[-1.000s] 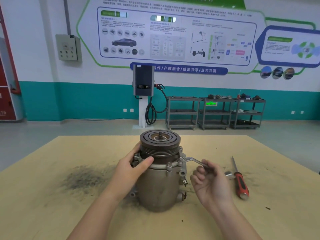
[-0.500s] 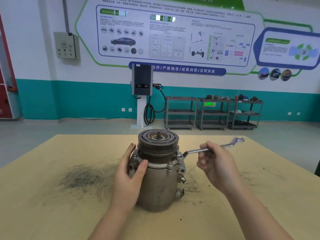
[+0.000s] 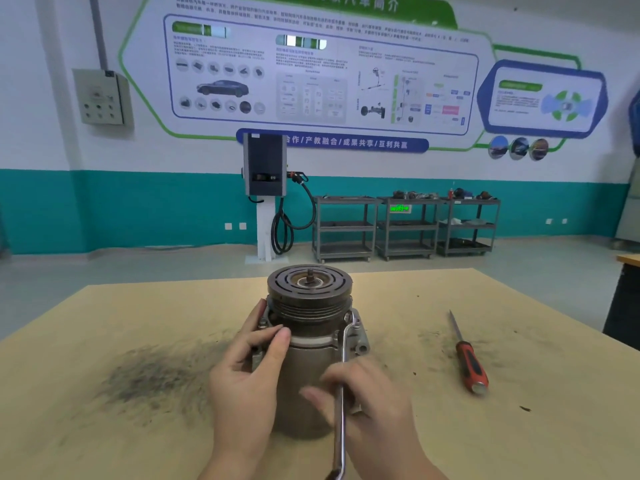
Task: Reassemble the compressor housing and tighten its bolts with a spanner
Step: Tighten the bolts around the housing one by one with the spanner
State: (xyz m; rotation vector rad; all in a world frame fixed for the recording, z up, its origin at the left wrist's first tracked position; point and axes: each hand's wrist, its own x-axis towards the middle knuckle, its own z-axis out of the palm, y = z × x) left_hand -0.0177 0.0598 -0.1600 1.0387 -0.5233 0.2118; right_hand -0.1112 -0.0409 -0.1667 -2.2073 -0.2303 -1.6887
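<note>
A grey metal compressor (image 3: 309,355) stands upright in the middle of a tan table (image 3: 519,427), with a dark grooved pulley on top. My left hand (image 3: 247,375) grips its left side just under the pulley, thumb across the front. A silver spanner (image 3: 343,386) has its ring end on a bolt at the housing's front right flange, and its handle points toward me. My right hand (image 3: 370,403) holds the spanner handle in front of the compressor's lower body.
A red-handled screwdriver (image 3: 468,358) lies on the table to the right. Dark grime is smeared on the table to the left of the compressor. Far behind stand a charging post and grey shelf carts (image 3: 405,226).
The spanner handle swung from pointing right and away to pointing toward me, and my right hand moved with it. My left hand kept its hold on the housing.
</note>
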